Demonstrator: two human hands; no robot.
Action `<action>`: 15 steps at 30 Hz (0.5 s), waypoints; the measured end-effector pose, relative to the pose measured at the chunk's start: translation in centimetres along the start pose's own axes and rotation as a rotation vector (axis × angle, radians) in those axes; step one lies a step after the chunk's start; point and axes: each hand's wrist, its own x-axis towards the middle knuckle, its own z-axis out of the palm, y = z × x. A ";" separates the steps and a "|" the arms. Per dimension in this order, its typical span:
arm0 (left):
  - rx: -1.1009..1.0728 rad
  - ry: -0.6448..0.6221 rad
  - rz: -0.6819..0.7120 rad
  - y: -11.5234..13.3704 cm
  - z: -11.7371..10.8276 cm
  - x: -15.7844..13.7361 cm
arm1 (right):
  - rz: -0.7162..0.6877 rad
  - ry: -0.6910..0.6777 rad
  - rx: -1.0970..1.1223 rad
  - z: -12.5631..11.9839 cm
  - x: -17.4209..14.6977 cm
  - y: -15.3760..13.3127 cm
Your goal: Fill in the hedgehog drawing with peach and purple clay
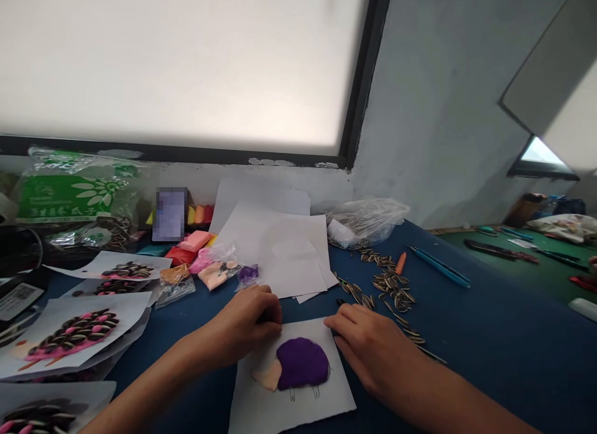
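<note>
A white sheet of paper (pixel 321 409) lies on the blue table before me. On it is a hedgehog shape with a rounded purple clay body (pixel 303 362), a pale peach clay snout (pixel 268 378) and thin drawn legs. My left hand (pixel 254 319) is closed at the sheet's upper left edge, fingers curled and thumb tip by the paper. At the upper right corner, my right hand (pixel 368 341) has its fingertips on the paper and its thumb close beside the edge. Some of the grip is hidden behind the fingers.
Striped sunflower seeds (pixel 394 288), an orange clay piece (pixel 401 263) and blue tweezers (pixel 441 266) lie right. Bagged clay (pixel 217 272) and blank papers (pixel 280 247) are behind. Seed-decorated hedgehog pictures (pixel 74 334) stack at left, near a green seed bag (pixel 79 198).
</note>
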 end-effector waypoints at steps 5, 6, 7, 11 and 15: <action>-0.027 0.005 -0.004 -0.6 -0.2 -0.1 | -0.020 0.029 0.028 0.0 -0.2 0.2; -0.020 0.023 -0.007 -0.7 -0.2 0.0 | -0.028 0.046 0.033 0.1 -0.2 0.2; -0.010 0.042 -0.011 -0.8 -0.2 0.0 | -0.039 0.065 0.039 0.1 -0.2 0.2; 0.019 0.087 -0.021 -0.9 -0.1 0.2 | -0.120 0.100 0.101 0.0 -0.5 0.0; 0.013 0.111 -0.030 -0.7 -0.5 0.0 | -0.163 -0.048 0.136 -0.6 -0.8 -0.6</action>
